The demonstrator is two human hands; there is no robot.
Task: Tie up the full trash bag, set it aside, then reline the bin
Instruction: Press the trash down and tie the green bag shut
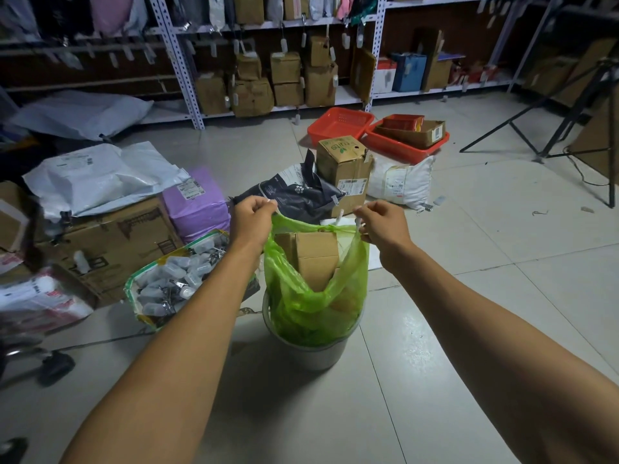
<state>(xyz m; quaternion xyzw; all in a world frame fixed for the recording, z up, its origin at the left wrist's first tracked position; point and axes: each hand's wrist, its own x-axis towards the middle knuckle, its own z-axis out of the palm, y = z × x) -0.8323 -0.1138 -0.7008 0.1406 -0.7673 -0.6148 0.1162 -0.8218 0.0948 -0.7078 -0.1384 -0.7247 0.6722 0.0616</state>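
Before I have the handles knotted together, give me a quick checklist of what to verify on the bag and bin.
1. Left hand has a grip on the left handle of the green bag: ok.
2. Right hand has a grip on the right handle: ok.
3. Bag mouth free to close: not ok, a cardboard box stands up through the opening between the handles.
4. Bag bottom seated in the grey bin: ok, its lower part sits inside the rim.
5. Bag free of tears: cannot tell.
6. Floor to the right of the bin open for setting the bag down: ok.
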